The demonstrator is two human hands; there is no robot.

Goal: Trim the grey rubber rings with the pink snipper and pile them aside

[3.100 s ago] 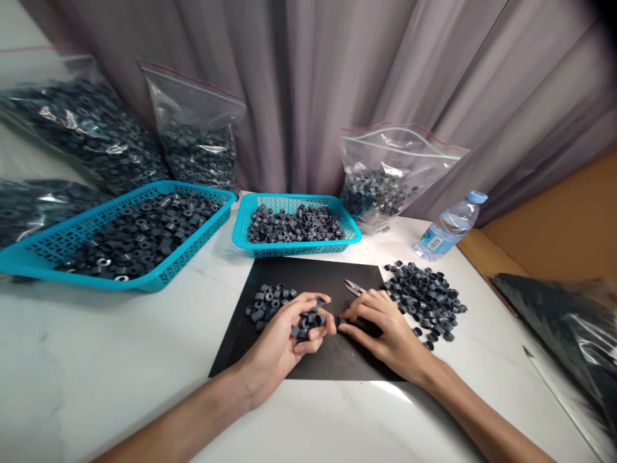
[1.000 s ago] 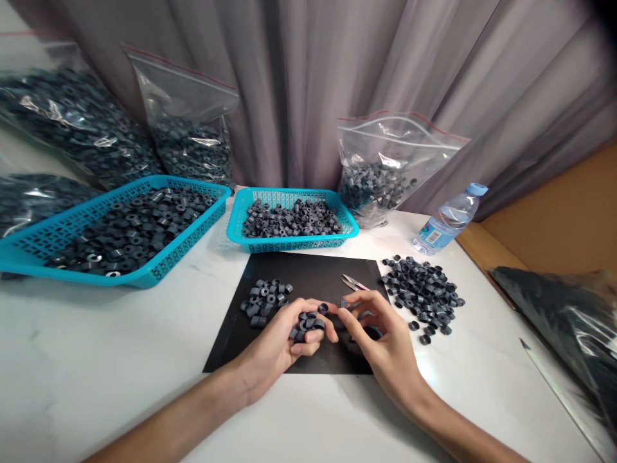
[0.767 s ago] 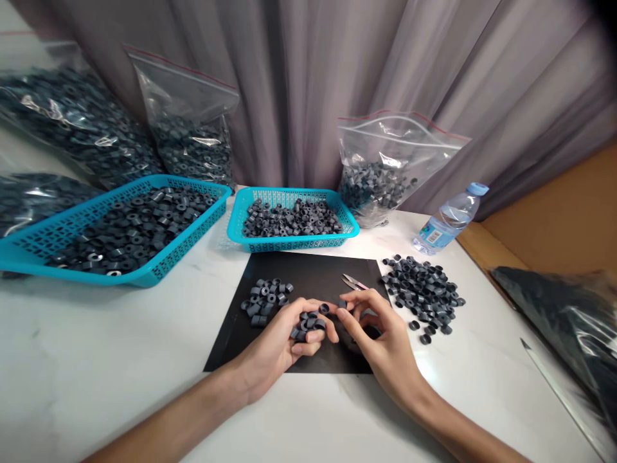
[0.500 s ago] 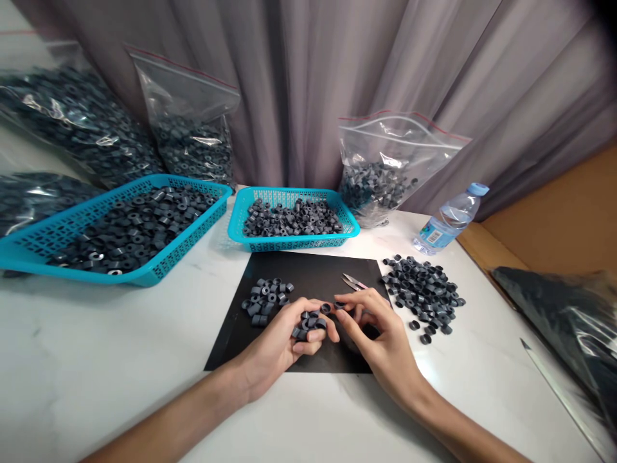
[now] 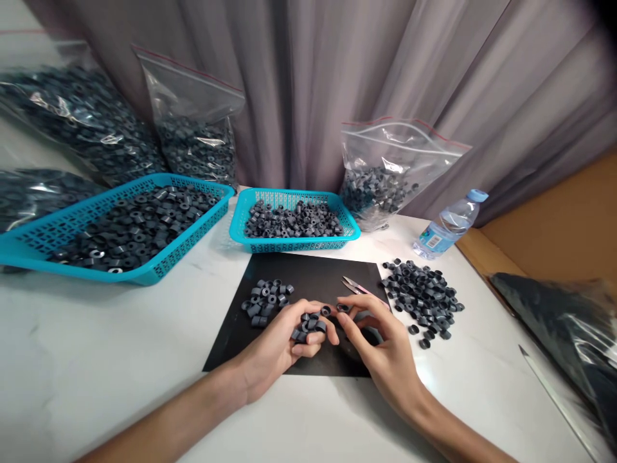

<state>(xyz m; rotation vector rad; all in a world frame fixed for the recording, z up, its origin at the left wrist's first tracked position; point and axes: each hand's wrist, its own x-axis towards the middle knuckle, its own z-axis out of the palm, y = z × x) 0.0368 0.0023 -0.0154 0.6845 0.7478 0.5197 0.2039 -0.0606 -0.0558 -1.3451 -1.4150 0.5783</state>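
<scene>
My left hand is curled around several small dark grey plastic rings, with one more ring at its fingertips. Between the thumb and forefinger of my right hand is a single dark ring, close to the left fingertips. Both hands are over a black mat. A heap of grey cylindrical pieces lies on the mat beside my left hand. Small scissors lie behind my right hand, partly hidden by it. To the right is a pile of loose dark rings.
Two turquoise baskets of grey pieces stand at the back and left. Zip bags of pieces lean by the curtain. A water bottle and a dark plastic bag are at right.
My right hand has drawn slightly away to the right with its ring, widening the gap to the left fingertips. The left hand stays nearly still; the view has shifted slightly.
</scene>
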